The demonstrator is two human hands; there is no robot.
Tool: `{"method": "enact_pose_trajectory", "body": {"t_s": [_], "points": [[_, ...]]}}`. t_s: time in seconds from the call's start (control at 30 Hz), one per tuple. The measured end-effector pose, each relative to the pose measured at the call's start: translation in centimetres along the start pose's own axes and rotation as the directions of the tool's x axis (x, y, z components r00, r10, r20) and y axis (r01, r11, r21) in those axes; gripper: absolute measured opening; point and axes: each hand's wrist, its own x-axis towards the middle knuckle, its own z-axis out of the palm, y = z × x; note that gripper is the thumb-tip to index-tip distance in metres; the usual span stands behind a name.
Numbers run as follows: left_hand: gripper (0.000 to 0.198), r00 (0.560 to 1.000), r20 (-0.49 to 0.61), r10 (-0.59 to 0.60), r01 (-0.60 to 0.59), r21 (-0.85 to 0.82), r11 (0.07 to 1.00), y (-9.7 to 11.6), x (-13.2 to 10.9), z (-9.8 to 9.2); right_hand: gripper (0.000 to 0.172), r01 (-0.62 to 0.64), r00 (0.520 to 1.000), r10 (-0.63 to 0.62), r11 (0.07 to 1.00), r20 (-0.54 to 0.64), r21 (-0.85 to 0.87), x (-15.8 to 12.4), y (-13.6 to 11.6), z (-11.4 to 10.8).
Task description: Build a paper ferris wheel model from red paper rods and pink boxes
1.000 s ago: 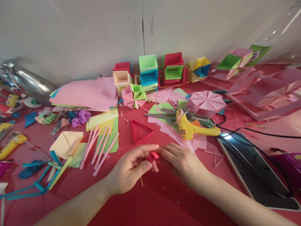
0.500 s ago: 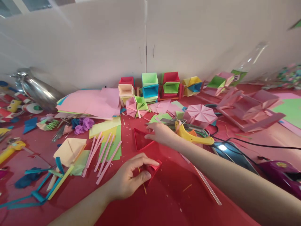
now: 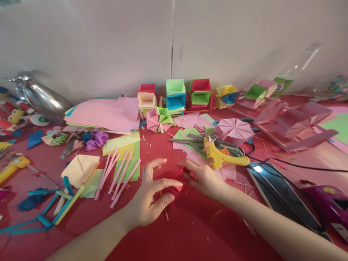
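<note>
My left hand (image 3: 153, 195) holds a small folded red paper piece (image 3: 174, 195) between thumb and index finger, low over the red tabletop. The other fingers of that hand are spread apart. Close by on the right, my right hand (image 3: 203, 178) has its fingers curled on the red triangular paper frame, which is mostly hidden and blends into the table. The two hands almost meet. A thin yellowish strip (image 3: 166, 215) lies beneath my left hand.
Pink paper strips (image 3: 126, 179) lie on coloured sheets at the left. A yellow glue gun (image 3: 224, 158) and scissors (image 3: 187, 140) rest beyond my right hand. A phone (image 3: 274, 192) and cables lie at right. Folded paper boxes (image 3: 175, 99) stand along the wall.
My right hand has come back toward my left hand. The red triangular frame has left its spot on the table beyond the left hand. The left hand keeps its red paper piece, its upper fingers now lifted.
</note>
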Motion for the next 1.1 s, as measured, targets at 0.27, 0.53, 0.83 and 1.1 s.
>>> {"method": "enact_pose_trajectory", "body": {"t_s": [0.27, 0.53, 0.83, 1.1], "points": [[0.027, 0.988, 0.094, 0.121, -0.118, -0.039, 0.992, -0.4, 0.1, 0.0, 0.045, 0.085, 0.988, -0.084, 0.996, 0.128, 0.000, -0.7, -1.3, -0.6], [0.025, 0.997, 0.012, 0.080, -0.080, 0.010, 0.997, -0.6, -0.1, 0.2, 0.021, 0.118, 0.980, -0.094, 0.984, -0.175, 0.135, -2.2, -3.1, -1.9], [0.046, 0.973, -0.044, 0.225, -0.199, 0.324, 0.925, 0.0, -0.3, 1.1, 0.017, 0.116, 0.954, -0.117, 0.993, -0.277, -0.020, -2.5, -5.2, -0.8], [0.059, 0.966, -0.015, 0.257, -0.234, 0.374, 0.898, -0.1, -0.4, 1.1, 0.013, 0.102, 0.945, -0.124, 0.991, -0.304, -0.088, -2.6, -5.0, -0.9]]}}
